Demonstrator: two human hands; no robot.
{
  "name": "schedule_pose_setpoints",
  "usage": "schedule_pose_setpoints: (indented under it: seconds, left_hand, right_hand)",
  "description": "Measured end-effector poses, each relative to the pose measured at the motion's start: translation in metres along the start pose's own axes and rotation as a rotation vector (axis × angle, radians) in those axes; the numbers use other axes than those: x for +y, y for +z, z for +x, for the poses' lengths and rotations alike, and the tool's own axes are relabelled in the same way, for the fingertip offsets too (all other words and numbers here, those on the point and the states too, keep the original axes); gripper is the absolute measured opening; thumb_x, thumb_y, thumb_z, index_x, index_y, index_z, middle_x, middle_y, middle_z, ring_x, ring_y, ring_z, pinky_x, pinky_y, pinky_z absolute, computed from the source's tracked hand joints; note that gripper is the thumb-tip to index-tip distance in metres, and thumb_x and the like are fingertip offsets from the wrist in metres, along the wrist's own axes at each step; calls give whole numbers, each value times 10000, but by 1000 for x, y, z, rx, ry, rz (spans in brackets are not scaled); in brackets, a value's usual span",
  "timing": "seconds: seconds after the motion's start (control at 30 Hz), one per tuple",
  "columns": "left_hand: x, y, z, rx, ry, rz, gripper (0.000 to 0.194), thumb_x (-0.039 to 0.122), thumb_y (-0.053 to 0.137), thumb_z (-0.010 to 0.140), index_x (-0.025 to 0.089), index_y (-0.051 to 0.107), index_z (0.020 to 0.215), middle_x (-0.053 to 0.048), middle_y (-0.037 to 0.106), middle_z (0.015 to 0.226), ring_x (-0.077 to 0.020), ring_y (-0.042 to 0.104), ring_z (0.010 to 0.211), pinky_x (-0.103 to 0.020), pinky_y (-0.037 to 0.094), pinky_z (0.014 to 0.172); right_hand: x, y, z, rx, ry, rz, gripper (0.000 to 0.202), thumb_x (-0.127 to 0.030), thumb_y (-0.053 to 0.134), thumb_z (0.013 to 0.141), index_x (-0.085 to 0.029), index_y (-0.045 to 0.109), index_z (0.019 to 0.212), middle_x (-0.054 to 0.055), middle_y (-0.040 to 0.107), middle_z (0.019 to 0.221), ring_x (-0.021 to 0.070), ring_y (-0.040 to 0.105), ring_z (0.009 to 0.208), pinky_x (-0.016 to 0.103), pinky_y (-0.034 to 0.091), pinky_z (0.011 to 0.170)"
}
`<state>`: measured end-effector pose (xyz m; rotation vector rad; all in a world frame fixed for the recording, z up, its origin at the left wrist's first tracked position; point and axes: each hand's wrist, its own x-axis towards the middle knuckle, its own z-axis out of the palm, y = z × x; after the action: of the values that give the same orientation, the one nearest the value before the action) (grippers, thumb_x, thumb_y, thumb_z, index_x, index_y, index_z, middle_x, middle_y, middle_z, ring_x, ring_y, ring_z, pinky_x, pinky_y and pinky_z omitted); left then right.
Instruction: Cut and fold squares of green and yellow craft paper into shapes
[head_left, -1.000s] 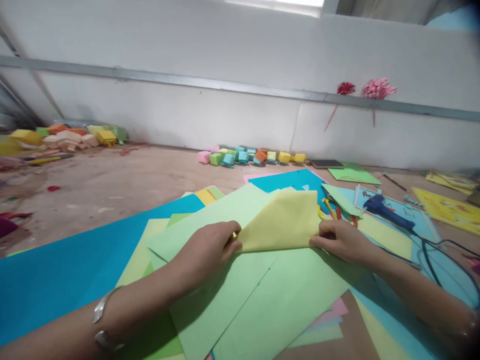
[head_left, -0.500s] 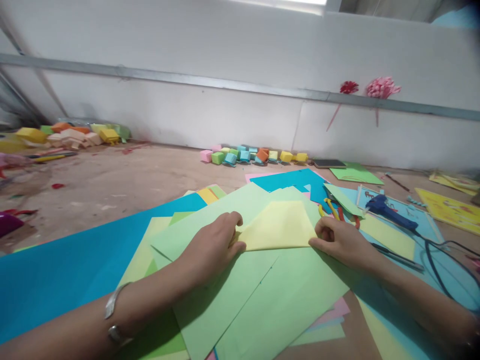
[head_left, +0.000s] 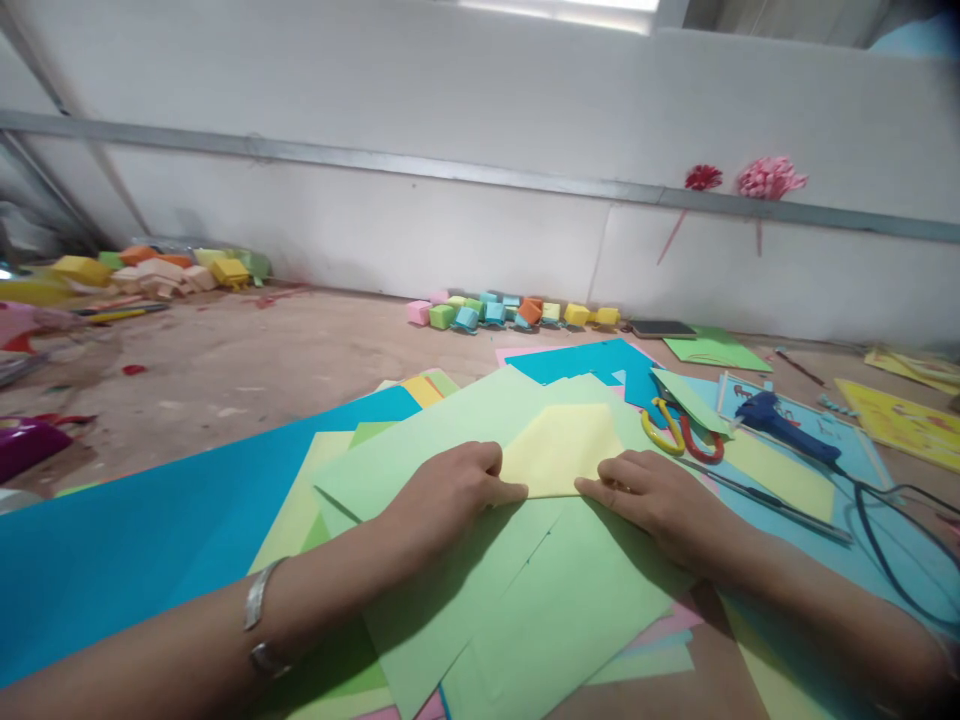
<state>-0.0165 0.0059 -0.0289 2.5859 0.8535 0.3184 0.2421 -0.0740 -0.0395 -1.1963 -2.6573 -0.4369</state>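
A folded pale yellow paper [head_left: 559, 445] lies on overlapping light green sheets [head_left: 517, 620], its straight folded edge toward me. My left hand [head_left: 454, 490] grips its left part, with the thumb along the near edge. On the right side my right hand [head_left: 645, 490] does the same, fingers curled and thumb at the fold. The two thumbs are a short gap apart. Scissors with yellow and red handles [head_left: 661, 428] rest just beyond my right hand.
A blue glue gun [head_left: 784, 425] with a black cable and a dark pen-like tool [head_left: 780, 505] lie at the right. Small paper cubes [head_left: 495, 313] line the wall. Large blue paper [head_left: 172, 530] spreads left; a purple object [head_left: 30, 445] is at the far left.
Both hands have moved inward along the folded edge, so the thumbs are closer together. More of the scissors' handles shows beside my right hand. The view has shifted slightly.
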Motion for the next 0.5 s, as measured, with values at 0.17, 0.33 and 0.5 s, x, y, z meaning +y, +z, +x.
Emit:
schedule_pose_setpoints:
  seconds: [0.17, 0.33, 0.5]
  left_hand:
    - [-1, -1, 2, 15, -60, 15, 310, 370, 511, 900, 163, 574, 678, 14, 426, 642, -134, 427, 629, -277, 252, 560]
    - [-4, 1, 2, 3, 30, 76, 355, 394, 452, 935, 171, 560, 682, 14, 425, 659, -133, 419, 633, -283, 207, 545]
    - [2, -6, 1, -70, -54, 149, 310, 381, 454, 936, 171, 598, 759, 0, 480, 705, -146, 449, 671, -281, 223, 556]
  right_hand:
    - [-33, -2, 30, -98, -10, -155, 205, -127, 433, 955, -120, 599, 1076, 47, 577, 794, 179, 474, 729, 327, 301, 632]
    - [-58, 6, 49, -153, 1, -137, 160, -94, 473, 896, -149, 615, 845, 49, 558, 791, 189, 428, 715, 347, 247, 599]
    - [-53, 0, 29, -254, 149, -250, 157, -56, 558, 796, -158, 633, 703, 71, 569, 732, 197, 434, 694, 349, 200, 576]
